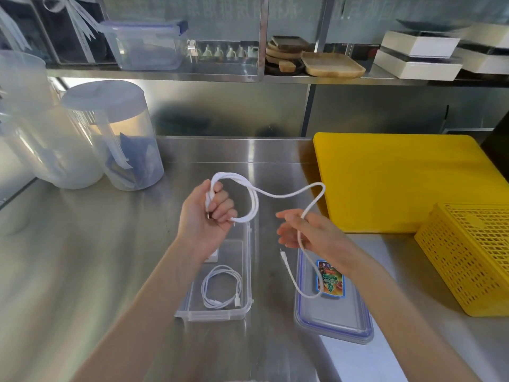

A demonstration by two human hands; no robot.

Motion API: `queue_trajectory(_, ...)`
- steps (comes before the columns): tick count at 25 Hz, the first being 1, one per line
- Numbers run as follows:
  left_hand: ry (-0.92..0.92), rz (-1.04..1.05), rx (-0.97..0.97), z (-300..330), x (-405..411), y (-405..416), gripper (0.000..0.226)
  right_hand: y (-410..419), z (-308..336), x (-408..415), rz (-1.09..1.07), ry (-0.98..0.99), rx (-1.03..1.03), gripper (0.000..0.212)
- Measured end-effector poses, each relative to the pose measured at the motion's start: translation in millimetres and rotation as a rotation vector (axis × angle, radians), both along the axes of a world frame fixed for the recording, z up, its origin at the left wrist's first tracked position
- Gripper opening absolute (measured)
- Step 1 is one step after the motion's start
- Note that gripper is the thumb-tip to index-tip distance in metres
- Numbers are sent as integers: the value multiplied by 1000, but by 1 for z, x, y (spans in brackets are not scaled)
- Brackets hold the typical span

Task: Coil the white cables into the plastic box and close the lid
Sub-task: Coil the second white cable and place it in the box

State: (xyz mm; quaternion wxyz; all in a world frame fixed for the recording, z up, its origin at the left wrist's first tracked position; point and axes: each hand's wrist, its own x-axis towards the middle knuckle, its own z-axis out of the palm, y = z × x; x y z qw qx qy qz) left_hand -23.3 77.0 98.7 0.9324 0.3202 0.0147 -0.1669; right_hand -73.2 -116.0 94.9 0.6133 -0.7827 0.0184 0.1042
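Head view looks down on the long white charging cable [286,194] that I hold above the steel counter. My left hand [205,216] is raised, palm turned toward me, with the fingers curled tight around several gathered loops of it; one loop stands out to the right of my fist and a small metal plug tip peeks out by my palm. From that loop the cable arcs rightward, bends sharply, and drops into my right hand [311,232]. That hand is half open, fingers spread and pointing left, the cable pinched loosely between thumb and forefinger. Below it the free end hangs in a curve, its connector pointing upward just beside my wrist.

Under my left forearm sits the clear rectangular plastic box [246,271], lid off. Inside it lies a second white cable, already coiled [221,290], in the near half, and a small white charger block [211,257] in the far half, partly hidden by my wrist.

Just right of the box, flat on the counter, lies its clear lid with a blue seal and a colourful label [333,315]; the dangling cable end hangs over it.

Farther right are a yellow perforated plastic basket [468,260] and a yellow cutting board [399,177]. Far left stand tall clear plastic canisters [124,139].
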Motion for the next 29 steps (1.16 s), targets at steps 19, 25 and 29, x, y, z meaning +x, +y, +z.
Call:
queue_trajectory(19,-364,-377,802,-28,-18,-13,42,3,3,5,70,-116,-173,15)
queue_trajectory(25,-367,-299,679,-19,-22,-24,32,6,0,4,117,-145,-75,17)
queue_trajectory(29,-224,-229,464,-12,-18,-21,34,4,-10,7,-29,-77,-168,30)
